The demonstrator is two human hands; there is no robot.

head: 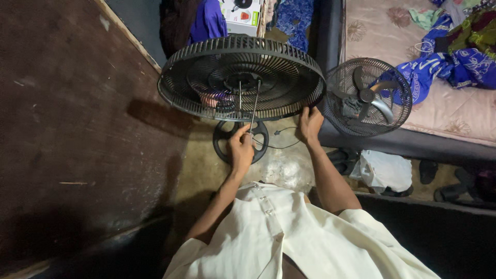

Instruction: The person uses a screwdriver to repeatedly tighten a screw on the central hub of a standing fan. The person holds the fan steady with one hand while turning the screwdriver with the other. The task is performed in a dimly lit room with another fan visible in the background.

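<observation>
Left hand [241, 150] first — its fingers are pinched together around the handle of a screwdriver [253, 109], and the thin metal shaft runs up and slightly to the right from my fist into the middle of the big fan guard [241, 77]. So the tool's long axis lies nearly straight away from my body, tip at the hub, handle toward me. My right hand [310, 124] has its fingers curled over the near right rim of that guard, gripping it; I judge that steadies the guard so the tip stays seated. The guard itself is a round black grille held above the floor [196, 170], tilted so its open face looks toward me, and it sits between the wooden wall on my left and the bed [454, 119] on my right. Beneath it a round black fan base [223, 139] lies flat on the floor. A smaller fan [368, 96] leans against the bed edge, just beside the guard — touching or not, I cannot tell.
</observation>
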